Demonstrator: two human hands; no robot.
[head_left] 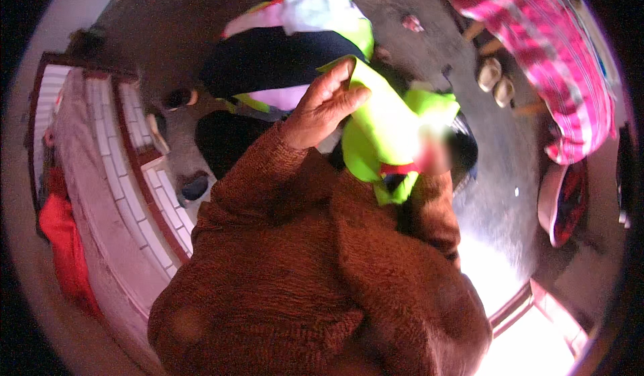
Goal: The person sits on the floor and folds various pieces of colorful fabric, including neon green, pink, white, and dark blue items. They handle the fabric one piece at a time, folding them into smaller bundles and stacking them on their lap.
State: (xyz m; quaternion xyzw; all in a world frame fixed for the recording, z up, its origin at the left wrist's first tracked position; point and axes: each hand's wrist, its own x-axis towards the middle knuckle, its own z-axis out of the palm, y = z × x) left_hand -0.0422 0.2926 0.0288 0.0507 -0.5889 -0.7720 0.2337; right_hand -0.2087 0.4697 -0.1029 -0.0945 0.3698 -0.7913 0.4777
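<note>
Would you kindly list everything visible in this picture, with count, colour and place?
Neon yellow-green fabric garment: one, centre, under the left hand.
Dark navy cloth: one, upper centre.
White and pink cloth: one, top centre.
Pink checked fabric: one, upper right.
Red cloth: one, left edge.
White tiled ledge with dark red borders: one, left.
Pale sandals: two, upper right floor.
Grey floor: right.
Brown knitted sweater: one, lower centre.
Left hand: on the garment.
Right hand: hidden.
</note>
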